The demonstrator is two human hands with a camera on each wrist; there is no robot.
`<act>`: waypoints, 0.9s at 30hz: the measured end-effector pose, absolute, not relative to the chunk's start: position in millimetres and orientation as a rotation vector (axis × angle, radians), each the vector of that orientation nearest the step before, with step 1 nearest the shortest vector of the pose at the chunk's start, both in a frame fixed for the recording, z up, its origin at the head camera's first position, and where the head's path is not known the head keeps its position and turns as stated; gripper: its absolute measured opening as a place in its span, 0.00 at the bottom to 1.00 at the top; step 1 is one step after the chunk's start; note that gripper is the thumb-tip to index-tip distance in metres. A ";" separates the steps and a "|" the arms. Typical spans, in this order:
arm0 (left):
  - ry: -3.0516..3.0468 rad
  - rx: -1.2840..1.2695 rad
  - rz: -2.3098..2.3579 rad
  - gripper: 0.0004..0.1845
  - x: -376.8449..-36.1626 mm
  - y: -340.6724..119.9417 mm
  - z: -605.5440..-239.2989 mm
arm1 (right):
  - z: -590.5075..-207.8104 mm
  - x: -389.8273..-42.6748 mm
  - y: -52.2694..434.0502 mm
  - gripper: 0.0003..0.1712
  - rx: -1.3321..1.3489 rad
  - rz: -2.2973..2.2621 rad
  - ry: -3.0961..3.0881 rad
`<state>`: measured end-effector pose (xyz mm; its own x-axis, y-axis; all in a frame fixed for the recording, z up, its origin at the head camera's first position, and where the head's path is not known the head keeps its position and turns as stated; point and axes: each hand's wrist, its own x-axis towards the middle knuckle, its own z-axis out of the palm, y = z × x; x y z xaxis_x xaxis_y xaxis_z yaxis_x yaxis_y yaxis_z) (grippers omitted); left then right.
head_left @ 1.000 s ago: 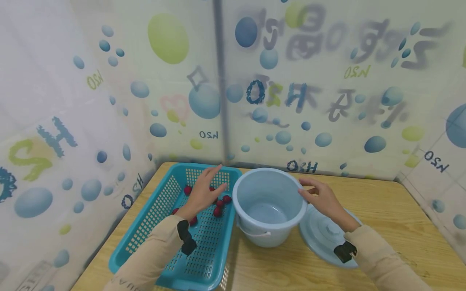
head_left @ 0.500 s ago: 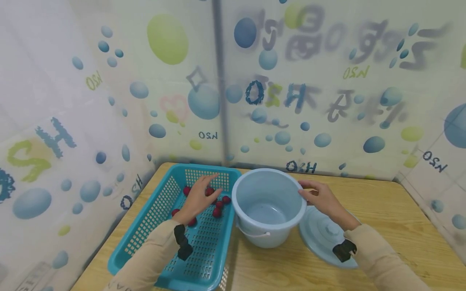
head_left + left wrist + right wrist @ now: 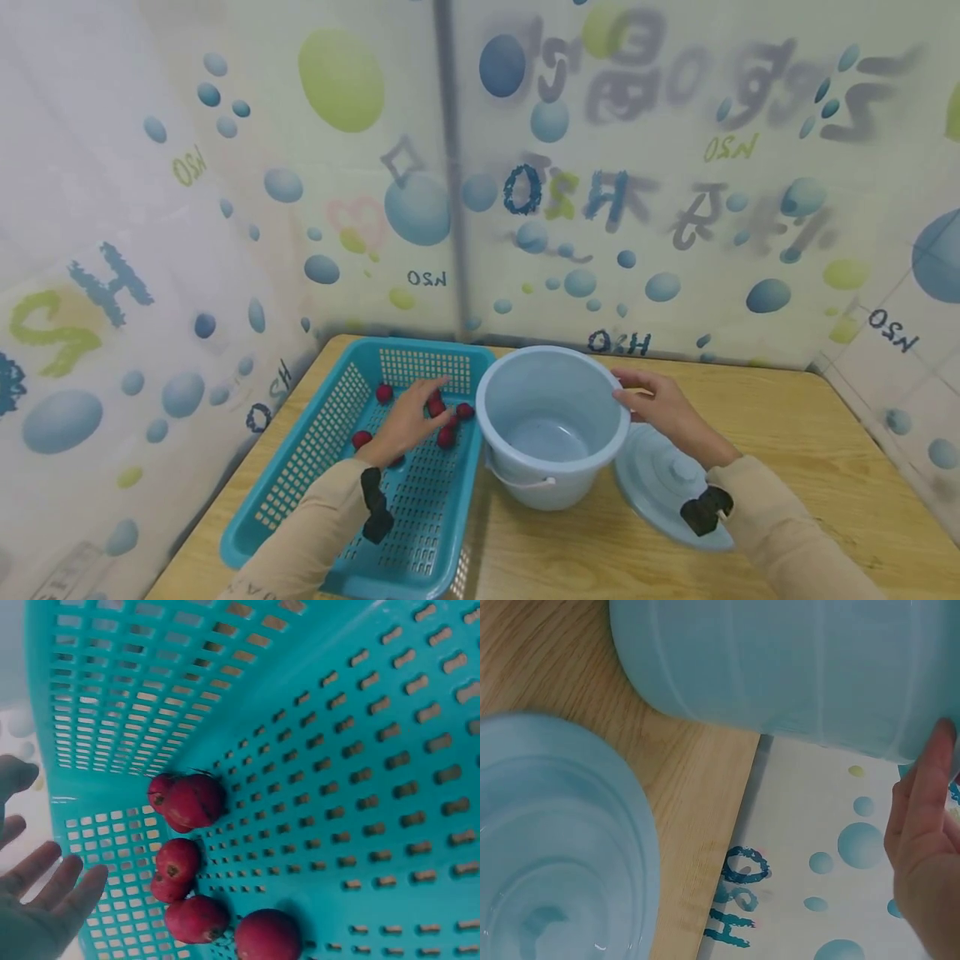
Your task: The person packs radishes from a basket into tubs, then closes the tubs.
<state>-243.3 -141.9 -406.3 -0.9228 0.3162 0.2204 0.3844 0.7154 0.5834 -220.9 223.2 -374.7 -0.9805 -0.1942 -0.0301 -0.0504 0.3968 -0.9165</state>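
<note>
My left hand [image 3: 408, 421] reaches into the teal basket [image 3: 243, 537], its fingers spread and nothing in its grasp. In the left wrist view the fingers [image 3: 56, 889] show at the left, apart from the small red radishes [image 3: 193, 801] on the basket's far floor. More radishes [image 3: 446, 437] lie to the right of the hand in the head view, and others are partly hidden under it. My right hand [image 3: 663, 408] holds the right rim of a light blue bucket [image 3: 555, 400], fingers against its outer wall in the right wrist view. The bucket is upright, with no contents visible.
A light blue lid [image 3: 660, 483] lies on the wooden table [image 3: 795, 450] right of the bucket, under my right forearm. The bucket's white handle [image 3: 525, 483] hangs down in front. A patterned curtain [image 3: 660, 208] borders the table's back edge.
My left hand has lowered and drawn slightly nearer, down among the radishes. The right hand stays at the bucket's rim, and the view has shifted slightly.
</note>
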 end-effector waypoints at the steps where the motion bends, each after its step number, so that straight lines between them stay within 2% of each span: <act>1: -2.824 -0.584 -0.995 0.28 -243.9 -142.4 -407.8 | -374.5 -221.2 223.4 0.30 -0.214 -1.639 2.509; 13: -2.939 -0.622 -1.160 0.26 -247.9 -149.6 -425.1 | -374.4 -220.2 222.2 0.32 -0.170 -1.676 2.465; 27: -2.995 -0.606 -1.235 0.18 -256.6 -156.9 -443.5 | -376.3 -222.8 222.5 0.31 -0.151 -1.690 2.451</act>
<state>-256.6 -156.9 -443.5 -0.9210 0.3896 -0.0026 0.2745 0.6536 0.7053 -222.8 222.5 -376.3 -0.9821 -0.1732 -0.0741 0.0077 0.3563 -0.9344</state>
